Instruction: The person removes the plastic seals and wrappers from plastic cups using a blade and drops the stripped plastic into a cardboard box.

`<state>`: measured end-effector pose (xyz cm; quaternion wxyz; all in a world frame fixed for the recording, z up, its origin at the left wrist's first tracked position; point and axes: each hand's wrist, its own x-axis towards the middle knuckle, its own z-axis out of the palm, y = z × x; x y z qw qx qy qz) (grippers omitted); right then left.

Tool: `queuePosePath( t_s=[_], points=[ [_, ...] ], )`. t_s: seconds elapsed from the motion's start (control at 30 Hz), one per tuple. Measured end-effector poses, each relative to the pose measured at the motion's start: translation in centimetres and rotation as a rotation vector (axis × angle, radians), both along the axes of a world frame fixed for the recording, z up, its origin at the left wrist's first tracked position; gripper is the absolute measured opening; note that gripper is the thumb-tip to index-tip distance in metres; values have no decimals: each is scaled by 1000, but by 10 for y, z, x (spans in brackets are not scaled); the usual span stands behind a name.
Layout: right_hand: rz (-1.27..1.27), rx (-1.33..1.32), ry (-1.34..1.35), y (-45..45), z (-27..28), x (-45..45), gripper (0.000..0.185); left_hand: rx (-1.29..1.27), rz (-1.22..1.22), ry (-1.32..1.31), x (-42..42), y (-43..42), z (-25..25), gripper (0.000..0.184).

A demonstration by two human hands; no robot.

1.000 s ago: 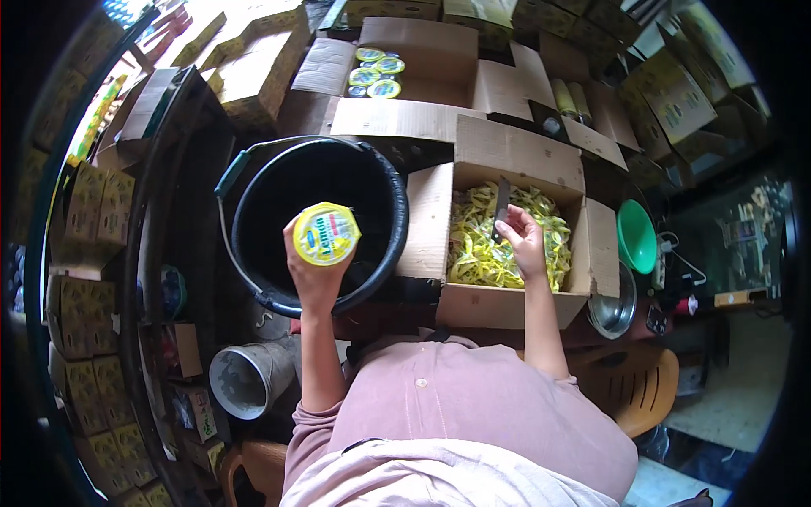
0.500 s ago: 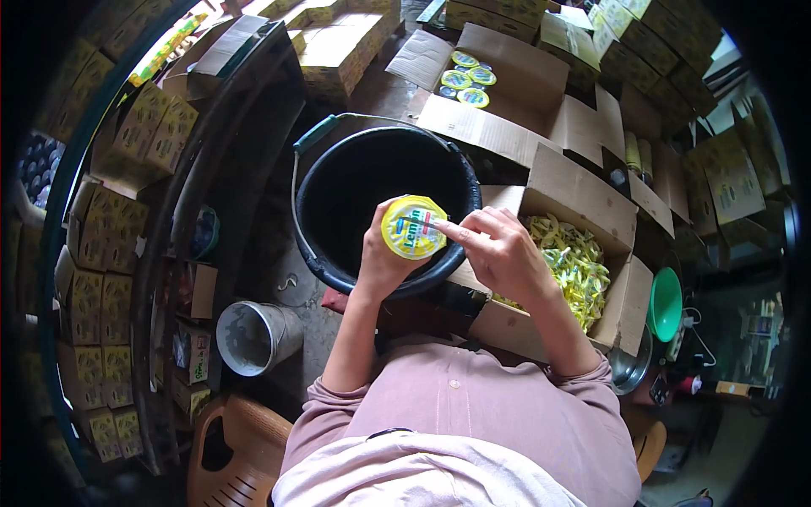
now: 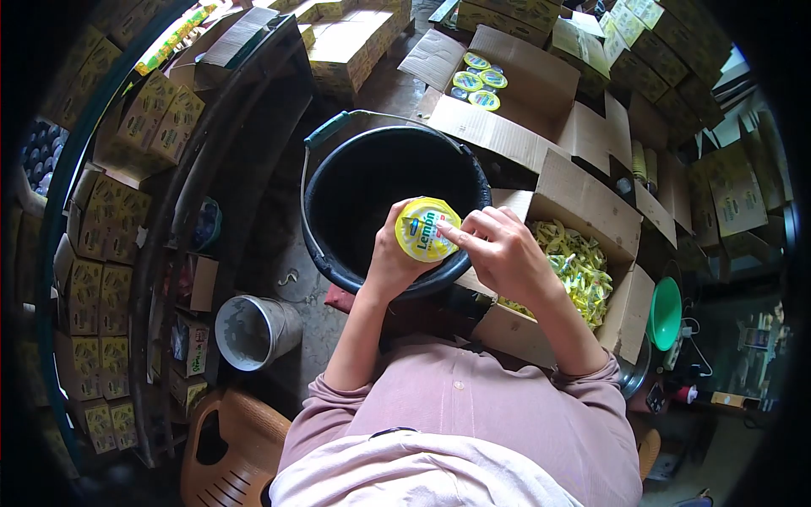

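1. Head view, hands: my left hand point(image 3: 390, 266) is curled closed around a cup point(image 3: 427, 232), printed yellow lid facing the camera, above the near side of the black bucket point(image 3: 486, 182). My right hand point(image 3: 511, 258) is partly closed, index fingertip at the lid; can't tell if it grips anything.
2. Head view, progress: lid on, this cup looks mid-handling, not finished. Near carton point(image 3: 591, 198) has heaped yellow strips point(image 3: 583, 279); far carton point(image 3: 532, 80) has a small group of lidded cups point(image 3: 484, 100). Can't tell how many are left.
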<state>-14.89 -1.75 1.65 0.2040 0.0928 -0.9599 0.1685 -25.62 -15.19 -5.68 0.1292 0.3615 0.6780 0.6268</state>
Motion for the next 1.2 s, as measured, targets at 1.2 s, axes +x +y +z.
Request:
queuePosePath(
  t_s=[1.2],
  points=[
    [31,118,-113,11,4,1,42,19,14,66,0,1,2,65]
  ],
)
